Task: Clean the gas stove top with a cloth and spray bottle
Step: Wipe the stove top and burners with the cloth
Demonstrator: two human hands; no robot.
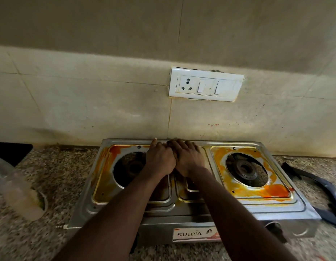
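Stove (287,206), steel, two burners, sits on the speckled counter (60,166) w/ its back edge against the tiled wall (107,110). Both hands are at the back edge, centre, side by side and touching. The right hand (188,157) lies flat, fingers straight and spread on the back rim, released. The left hand (159,157) has its forefinger stretched to the back edge; the other fingers are hidden, so can't tell if it grips anything. A dark bit shows btwn the fingertips, too unclear to name.

Orange stains (272,192) ring both burner wells, thickest at the stove's front-right corner. The right burner (246,169) shows in its round opening; the left opening (129,168) is dark, partly covered by the left wrist.

Near the counter's left edge, a clear plastic bottle (18,189), blurred, top cut off by the frame, w/ pale yellowish liquid in its lower part. Just beside its base, a small round dish (43,201) w/ sth green in it. At the counter's right edge, a dark curved piece (325,187). White switchboard (204,84) on the wall above.
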